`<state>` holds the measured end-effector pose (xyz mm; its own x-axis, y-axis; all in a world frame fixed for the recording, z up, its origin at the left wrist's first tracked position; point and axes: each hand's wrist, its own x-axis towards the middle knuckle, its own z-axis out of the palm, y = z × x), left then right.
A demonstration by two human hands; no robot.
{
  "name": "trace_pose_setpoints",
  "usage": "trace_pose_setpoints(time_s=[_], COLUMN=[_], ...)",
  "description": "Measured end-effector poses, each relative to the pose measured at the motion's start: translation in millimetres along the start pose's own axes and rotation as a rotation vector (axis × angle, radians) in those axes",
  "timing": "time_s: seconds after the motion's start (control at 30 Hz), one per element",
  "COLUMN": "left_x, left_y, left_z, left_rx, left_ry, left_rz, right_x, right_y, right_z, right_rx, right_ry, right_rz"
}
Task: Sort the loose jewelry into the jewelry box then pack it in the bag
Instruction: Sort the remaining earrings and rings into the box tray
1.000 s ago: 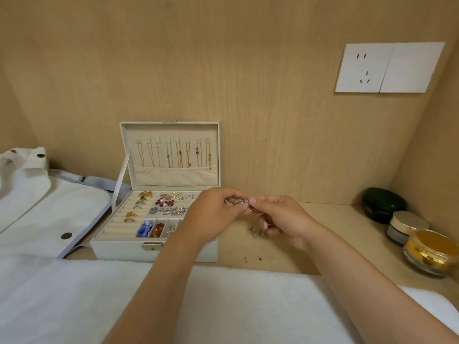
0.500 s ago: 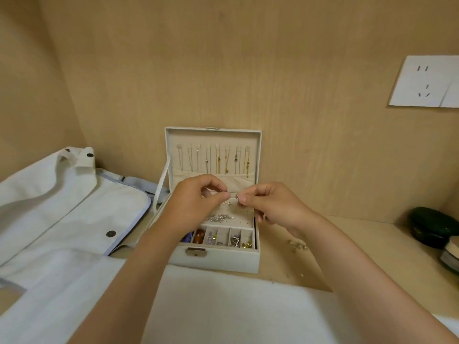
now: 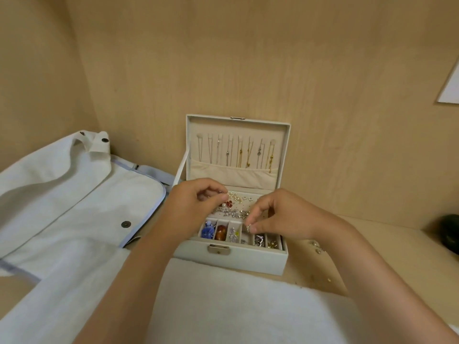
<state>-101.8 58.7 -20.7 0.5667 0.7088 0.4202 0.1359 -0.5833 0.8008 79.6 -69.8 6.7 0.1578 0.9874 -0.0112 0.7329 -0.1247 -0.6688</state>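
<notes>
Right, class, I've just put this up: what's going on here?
A person is sorting jewelry into an open jewelry box. The right hand pinches a small silver piece above the front compartments; the left hand, fingertips together, is over the back tray. A few loose pieces lie on the shelf right of the box. The white bag lies beside it, to the left.

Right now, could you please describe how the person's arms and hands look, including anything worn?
Both are bare: the left hand and right hand show no rings, gloves or watch, and both forearms are uncovered to the frame's edge, with no sleeve, bracelet or marking visible.
</notes>
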Motion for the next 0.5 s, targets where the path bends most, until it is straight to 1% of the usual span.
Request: trace_pose_setpoints(time_s=[0.13, 0.27, 0.33, 0.4, 0.5], left_x=[0.1, -0.1, 0.1, 0.7, 1.1], left_y=[-2.1, -0.3, 0.7, 2.3, 11.5], left_z=[-1.3, 1.0, 0.3, -1.6, -1.2], left_rx=[-0.014, -0.062, -0.101, -0.111, -0.171], left_ry=[-0.014, -0.01, 0.015, 0.04, 0.045], left_rz=[-0.019, -0.059, -0.053, -0.038, -0.051], right_x=[2.1, 4.4, 3.1, 2.5, 4.8], right_y=[-0.4, -1.2, -2.6, -3.9, -8.3], right_z=[1.0, 2.9, 2.0, 0.7, 1.1], right_rx=[-0.1, -0.12, -0.114, -0.07, 0.047], right_ry=[-0.002, -0.02, -0.016, 0.054, 0.236], right_rz=[-0.019, -0.037, -0.034, -0.055, -0.159])
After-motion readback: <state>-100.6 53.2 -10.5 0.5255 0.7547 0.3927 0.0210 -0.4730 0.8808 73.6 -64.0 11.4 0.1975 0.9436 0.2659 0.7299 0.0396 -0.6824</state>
